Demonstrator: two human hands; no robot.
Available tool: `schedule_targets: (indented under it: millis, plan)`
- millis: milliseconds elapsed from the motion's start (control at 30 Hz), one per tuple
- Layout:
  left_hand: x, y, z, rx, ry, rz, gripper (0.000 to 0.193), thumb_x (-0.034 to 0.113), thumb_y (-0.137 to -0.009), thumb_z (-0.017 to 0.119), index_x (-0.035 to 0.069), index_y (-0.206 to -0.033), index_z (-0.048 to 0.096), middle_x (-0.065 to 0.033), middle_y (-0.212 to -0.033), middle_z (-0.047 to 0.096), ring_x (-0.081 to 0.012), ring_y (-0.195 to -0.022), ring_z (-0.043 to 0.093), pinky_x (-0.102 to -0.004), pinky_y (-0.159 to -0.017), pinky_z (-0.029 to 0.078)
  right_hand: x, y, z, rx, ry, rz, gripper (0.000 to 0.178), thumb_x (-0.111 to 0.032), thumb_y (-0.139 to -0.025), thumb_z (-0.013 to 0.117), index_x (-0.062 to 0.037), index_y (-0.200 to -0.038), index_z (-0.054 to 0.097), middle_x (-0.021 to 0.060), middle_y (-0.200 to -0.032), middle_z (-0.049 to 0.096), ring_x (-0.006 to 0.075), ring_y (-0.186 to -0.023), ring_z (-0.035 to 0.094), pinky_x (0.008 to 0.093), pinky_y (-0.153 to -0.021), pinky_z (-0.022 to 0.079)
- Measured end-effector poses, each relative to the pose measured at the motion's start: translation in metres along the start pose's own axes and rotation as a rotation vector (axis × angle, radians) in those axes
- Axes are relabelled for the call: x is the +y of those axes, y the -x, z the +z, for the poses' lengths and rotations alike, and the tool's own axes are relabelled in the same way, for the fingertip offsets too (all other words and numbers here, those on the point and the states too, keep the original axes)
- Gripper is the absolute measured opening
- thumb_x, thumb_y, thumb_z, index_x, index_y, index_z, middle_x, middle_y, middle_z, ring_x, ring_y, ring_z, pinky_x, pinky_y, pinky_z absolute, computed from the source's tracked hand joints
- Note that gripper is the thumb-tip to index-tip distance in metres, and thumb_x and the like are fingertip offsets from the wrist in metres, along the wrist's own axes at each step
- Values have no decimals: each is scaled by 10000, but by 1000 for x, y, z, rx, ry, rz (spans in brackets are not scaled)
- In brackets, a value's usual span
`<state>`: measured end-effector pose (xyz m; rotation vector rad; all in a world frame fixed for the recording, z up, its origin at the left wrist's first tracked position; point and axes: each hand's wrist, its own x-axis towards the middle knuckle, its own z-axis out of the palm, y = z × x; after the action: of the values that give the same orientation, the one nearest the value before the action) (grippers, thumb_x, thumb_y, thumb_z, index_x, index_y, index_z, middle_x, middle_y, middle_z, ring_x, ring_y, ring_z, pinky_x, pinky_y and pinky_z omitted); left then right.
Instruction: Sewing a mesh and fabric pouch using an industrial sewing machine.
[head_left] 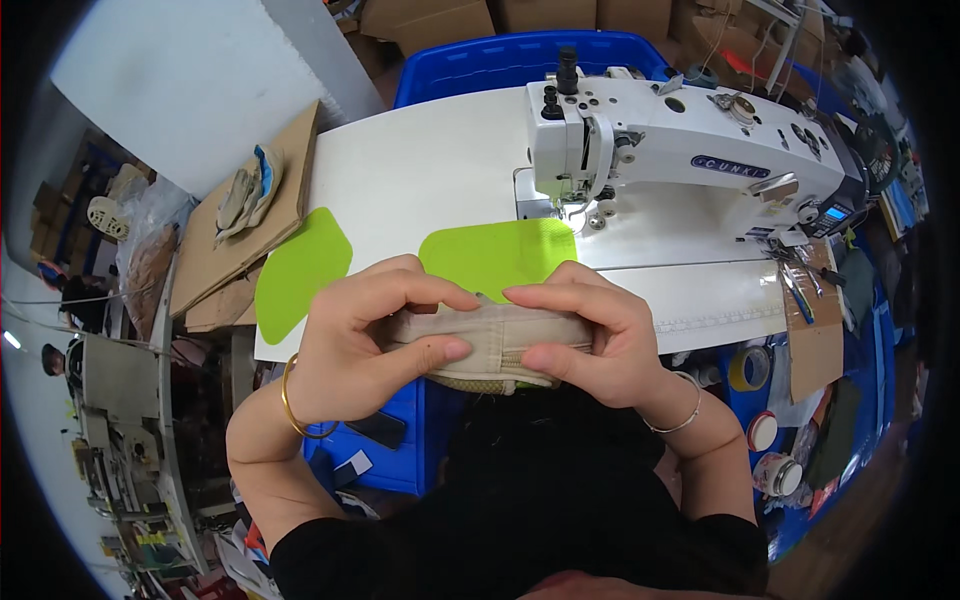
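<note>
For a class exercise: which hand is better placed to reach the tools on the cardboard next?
Likely the right hand: the tools lie on that side, farther from the left hand. Both hands hold the beige zippered piece, so the right would have to let go.

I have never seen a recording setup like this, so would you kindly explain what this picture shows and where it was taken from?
There is no robot here: a fisheye camera on a person's head looks down, which is why straight edges bend. The bare left hand and right hand hold a beige fabric item between them, thumbs toward the wearer; it seems to have a zipper. Beyond is a white tabletop with a white sewing machine toward the right. A green piece lies at the table's left, and another green sheet lies just beyond the hands.
</note>
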<state>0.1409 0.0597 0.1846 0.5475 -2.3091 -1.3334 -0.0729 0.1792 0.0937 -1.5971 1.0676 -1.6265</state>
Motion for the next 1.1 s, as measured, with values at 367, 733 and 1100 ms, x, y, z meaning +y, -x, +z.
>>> schedule_targets:
  millis: [367, 733, 1100]
  plan:
    - [3, -7, 2, -58, -289, 248, 115, 47, -855, 780, 28, -967, 762, -62, -793, 624, -167, -685, 579, -293, -589, 429, -11, 6, -2, 7, 99, 30, 235, -81, -871, 784, -57, -1105, 780, 33, -822, 642, 114, -720, 565, 267, -620, 438]
    - [8, -27, -1, -190, -258, 204, 77, 66, -855, 786, 9, -878, 741, -62, -745, 640, -160, -660, 594, -282, -591, 429, -24, -11, -1, -55, 115, 104, 164, -167, -915, 755, -14, -972, 756, 95, -808, 706, 185, -698, 656, 293, -621, 487]
    - [19, -75, -8, 188, -1250, 913, 141, 111, -679, 689, 57, -802, 644, -93, -898, 615, -290, -826, 603, -352, -665, 458, 34, -53, 19, 157, 36, 188, 148, -136, -962, 673, -11, -966, 753, 48, -767, 721, 124, -671, 645, 291, -598, 472]
